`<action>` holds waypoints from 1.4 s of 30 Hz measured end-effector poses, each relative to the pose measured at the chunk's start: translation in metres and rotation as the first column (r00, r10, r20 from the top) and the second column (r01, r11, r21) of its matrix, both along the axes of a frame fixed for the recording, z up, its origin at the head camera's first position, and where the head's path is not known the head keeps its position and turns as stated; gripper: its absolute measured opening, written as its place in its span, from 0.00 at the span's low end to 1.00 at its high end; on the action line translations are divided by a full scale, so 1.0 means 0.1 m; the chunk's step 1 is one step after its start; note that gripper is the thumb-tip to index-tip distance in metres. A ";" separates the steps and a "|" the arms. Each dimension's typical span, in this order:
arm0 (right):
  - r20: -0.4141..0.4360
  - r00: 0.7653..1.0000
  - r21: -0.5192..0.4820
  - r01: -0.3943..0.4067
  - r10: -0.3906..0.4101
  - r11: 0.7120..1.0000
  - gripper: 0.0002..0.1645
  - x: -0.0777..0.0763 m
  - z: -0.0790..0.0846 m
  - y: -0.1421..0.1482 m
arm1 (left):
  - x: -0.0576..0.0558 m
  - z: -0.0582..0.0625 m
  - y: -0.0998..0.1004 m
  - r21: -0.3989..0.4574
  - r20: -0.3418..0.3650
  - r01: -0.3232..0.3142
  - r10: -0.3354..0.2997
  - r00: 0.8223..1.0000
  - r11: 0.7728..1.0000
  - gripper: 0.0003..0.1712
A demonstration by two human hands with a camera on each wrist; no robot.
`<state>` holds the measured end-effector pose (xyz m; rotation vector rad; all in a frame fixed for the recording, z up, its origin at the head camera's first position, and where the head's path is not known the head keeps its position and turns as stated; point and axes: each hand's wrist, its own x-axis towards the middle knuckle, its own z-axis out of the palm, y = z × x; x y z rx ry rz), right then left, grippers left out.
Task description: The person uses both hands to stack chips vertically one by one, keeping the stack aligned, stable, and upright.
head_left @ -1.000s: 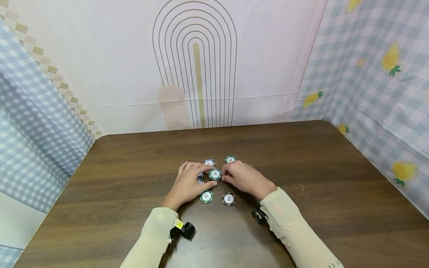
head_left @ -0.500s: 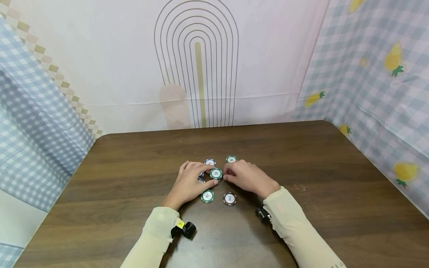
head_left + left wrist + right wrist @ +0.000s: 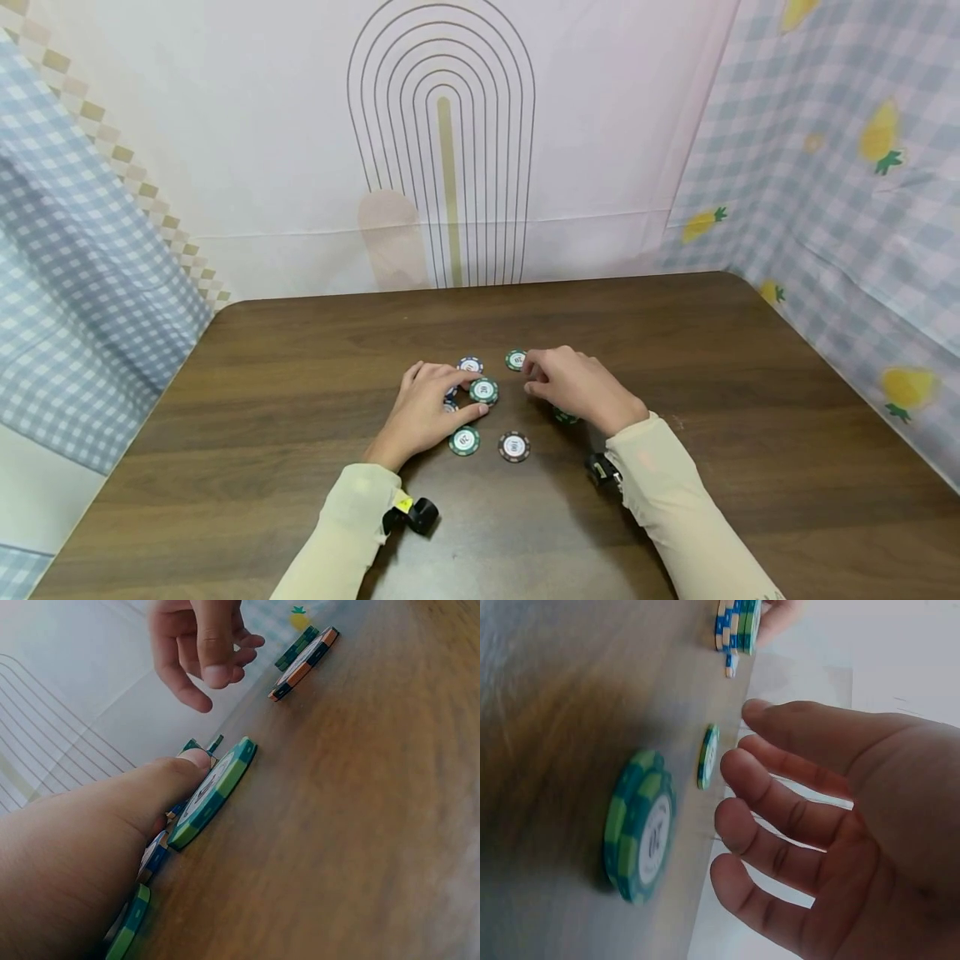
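My left hand [image 3: 423,410] lies beside a small stack of poker chips with a green chip [image 3: 483,391] on top, its thumb and index finger curved round the edge. In the right wrist view that stack [image 3: 737,628] shows blue-and-white chips under green ones. My right hand [image 3: 581,386] hovers to the right of the stack, its fingers loosely bent with nothing between them. A green chip [image 3: 514,360] lies just past its fingertips. Partly hidden below the palm are more green chips [image 3: 565,415], seen as a short pile [image 3: 639,829] in the right wrist view.
Nearer the person lie a green chip [image 3: 464,440] and a black-and-brown chip [image 3: 513,447]. A blue-and-white chip [image 3: 470,365] sits behind the stack, with others partly covered by the left hand. The wooden table [image 3: 337,333] meets a patterned cloth backdrop [image 3: 600,167].
My right hand has drawn away from the stack to the right, uncovering part of the green pile below it. The left hand stays in place at the stack.
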<state>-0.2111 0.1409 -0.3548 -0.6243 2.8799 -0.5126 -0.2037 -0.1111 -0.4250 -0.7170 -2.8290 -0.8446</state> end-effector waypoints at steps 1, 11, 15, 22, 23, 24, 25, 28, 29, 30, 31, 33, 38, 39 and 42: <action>0.001 1.000 0.007 0.000 0.000 1.000 0.12 -0.01 0.00 0.02 | 0.00 0.00 0.00 0.000 0.001 -0.001 0.001 1.000 1.000 0.29; 0.031 0.999 0.055 0.021 -0.023 0.998 0.15 -0.02 0.06 0.14 | 0.00 -0.01 -0.01 0.002 0.008 0.003 -0.003 1.000 1.000 0.30; 0.075 0.997 0.063 0.006 -0.011 0.998 0.12 0.00 0.11 0.17 | -0.01 -0.01 -0.01 -0.002 0.012 0.003 -0.003 1.000 1.000 0.29; 0.144 0.989 0.110 0.002 -0.018 0.994 0.09 0.04 0.21 0.24 | 0.00 0.01 0.00 0.005 -0.010 0.014 -0.014 1.000 1.000 0.29; 0.152 0.988 0.120 0.005 -0.023 0.993 0.10 0.04 0.22 0.24 | 0.00 0.01 0.00 0.007 -0.011 0.015 -0.015 1.000 1.000 0.29; 0.161 0.987 0.124 0.006 -0.026 0.992 0.11 0.05 0.23 0.24 | 0.00 0.02 0.00 0.008 -0.013 0.015 -0.015 1.000 1.000 0.29; 0.166 0.986 0.129 0.008 -0.029 0.992 0.11 0.05 0.23 0.24 | 0.01 0.01 0.00 0.010 -0.018 0.015 -0.015 1.000 1.000 0.28; 0.175 0.984 0.140 0.011 -0.036 0.990 0.12 0.06 0.24 0.25 | 0.01 0.01 0.00 0.016 -0.018 0.013 -0.013 1.000 1.000 0.28; 0.174 0.984 0.145 0.008 -0.033 0.989 0.13 0.07 0.24 0.25 | 0.01 0.01 0.00 0.016 -0.014 0.013 -0.013 1.000 1.000 0.28; 0.178 0.984 0.148 0.005 -0.032 0.989 0.13 0.07 0.25 0.25 | 0.01 0.01 0.00 0.017 -0.013 0.013 -0.012 1.000 1.000 0.28; 0.184 0.982 0.151 0.005 -0.033 0.989 0.13 0.08 0.25 0.25 | 0.00 0.01 0.00 0.017 -0.013 0.013 -0.012 1.000 1.000 0.28; 0.199 0.979 0.155 0.003 -0.035 0.988 0.14 0.08 0.24 0.25 | -0.01 0.00 0.00 0.014 -0.007 0.012 -0.011 1.000 1.000 0.29; 0.226 0.973 0.163 -0.002 -0.035 0.987 0.16 0.08 0.20 0.23 | -0.02 0.00 0.01 0.007 0.004 0.010 -0.010 1.000 1.000 0.29; 0.229 0.973 0.163 -0.003 -0.035 0.987 0.16 0.08 0.19 0.23 | -0.02 -0.01 0.00 0.007 0.005 0.010 -0.010 1.000 1.000 0.29; 0.235 0.971 0.166 -0.009 -0.030 0.986 0.15 0.08 0.17 0.22 | -0.01 -0.02 -0.01 0.008 0.006 0.007 -0.007 1.000 1.000 0.29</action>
